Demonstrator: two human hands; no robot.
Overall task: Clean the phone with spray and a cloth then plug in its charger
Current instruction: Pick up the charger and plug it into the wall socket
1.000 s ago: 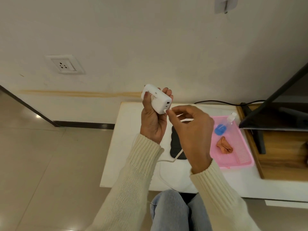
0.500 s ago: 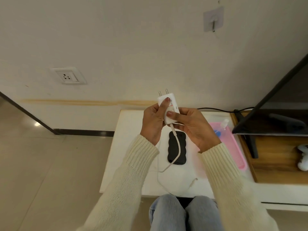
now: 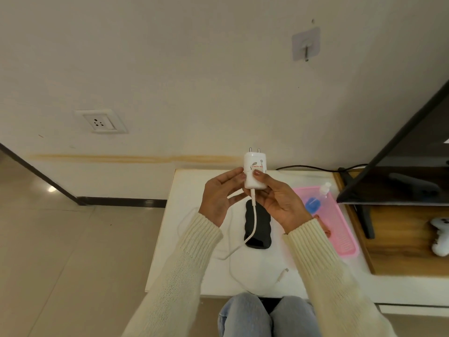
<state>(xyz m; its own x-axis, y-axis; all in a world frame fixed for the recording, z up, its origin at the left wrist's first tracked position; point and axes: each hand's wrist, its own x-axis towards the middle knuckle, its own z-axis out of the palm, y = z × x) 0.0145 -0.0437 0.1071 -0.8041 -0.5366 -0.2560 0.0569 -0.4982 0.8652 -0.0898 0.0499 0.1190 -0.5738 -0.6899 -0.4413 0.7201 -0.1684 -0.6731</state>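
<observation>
Fingers (image 3: 257,173) of the right hand (image 3: 279,203) and left hand (image 3: 218,198) pinch the charger (image 3: 254,161), prongs up, at 12 o'clock above the phone (image 3: 263,227). I'd watch the cable (image 3: 255,215): reaching the socket (image 3: 100,121) at 10 o'clock could drag the phone off the table (image 3: 187,188).

I saw a bright, evenly lit room under soft diffuse light, with only faint shadows on the white table (image 3: 187,188) and one small glare spot on the floor tiles (image 3: 51,189) at left. The wide lens bent straight lines toward the frame edges, and the print on the charger (image 3: 254,173) was too soft for me to read
</observation>
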